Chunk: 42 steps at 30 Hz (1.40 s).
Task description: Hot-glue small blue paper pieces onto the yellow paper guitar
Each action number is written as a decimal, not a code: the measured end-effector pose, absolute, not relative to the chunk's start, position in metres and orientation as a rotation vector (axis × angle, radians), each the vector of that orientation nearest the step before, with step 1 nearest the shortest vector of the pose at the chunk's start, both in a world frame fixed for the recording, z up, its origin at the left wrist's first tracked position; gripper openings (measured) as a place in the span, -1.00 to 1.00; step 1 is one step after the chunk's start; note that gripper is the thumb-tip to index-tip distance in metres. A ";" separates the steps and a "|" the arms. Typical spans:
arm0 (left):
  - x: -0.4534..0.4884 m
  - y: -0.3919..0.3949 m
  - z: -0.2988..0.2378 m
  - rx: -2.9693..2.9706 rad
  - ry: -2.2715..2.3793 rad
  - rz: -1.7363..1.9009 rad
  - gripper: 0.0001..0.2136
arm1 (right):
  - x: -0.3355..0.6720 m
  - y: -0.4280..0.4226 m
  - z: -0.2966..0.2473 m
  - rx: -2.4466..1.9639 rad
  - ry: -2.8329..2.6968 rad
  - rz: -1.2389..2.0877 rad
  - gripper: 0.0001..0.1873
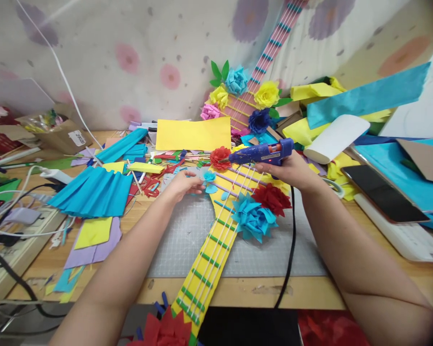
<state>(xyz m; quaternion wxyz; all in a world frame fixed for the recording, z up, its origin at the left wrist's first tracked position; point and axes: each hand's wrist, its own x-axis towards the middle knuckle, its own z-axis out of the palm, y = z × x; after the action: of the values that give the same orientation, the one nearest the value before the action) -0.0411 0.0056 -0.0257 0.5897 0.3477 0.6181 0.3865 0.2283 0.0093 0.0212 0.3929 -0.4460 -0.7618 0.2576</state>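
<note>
My right hand (292, 168) is wrapped round a blue glue gun (261, 153), its nozzle pointing left beside a red paper flower (221, 157). With fingers closed at the tips, my left hand (185, 186) pinches a small light-blue paper flower (210, 176) at the left edge of a yellow paper guitar (216, 240). White strings and green bars run along the guitar's neck, which slopes toward me. On its body sit a large blue paper flower (255, 217) and a dark red one (272, 199). Another red flower (164, 331) is at the near end of the neck.
A grey cutting mat (180, 235) lies under the guitar. Behind stands a pink paper guitar (243, 105) with flowers. Pleated blue paper (92, 192), scraps and cables cover the left. A phone (384, 192) lies at right; the gun's black cord (291, 250) hangs over the table edge.
</note>
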 end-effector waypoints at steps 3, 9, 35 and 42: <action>-0.040 0.004 -0.024 0.780 1.420 0.909 -0.67 | 0.230 0.010 0.020 -1.149 -1.944 0.647 -0.50; -0.040 0.001 -0.018 0.796 1.335 0.897 -0.84 | 0.229 0.008 0.021 -1.130 -1.974 0.628 -0.49; -0.031 0.000 -0.016 0.774 1.399 0.948 -0.98 | 0.237 0.016 0.018 -1.100 -1.989 0.622 -0.46; -0.033 0.001 -0.019 0.794 1.415 0.958 -0.93 | 0.238 0.016 0.019 -1.129 -1.965 0.630 -0.47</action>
<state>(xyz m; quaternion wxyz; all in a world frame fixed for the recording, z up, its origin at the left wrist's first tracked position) -0.0327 0.0013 -0.0189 0.5882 0.3408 0.6073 0.4112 0.2376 0.0157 0.0190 0.3847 -0.4431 -0.7711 0.2471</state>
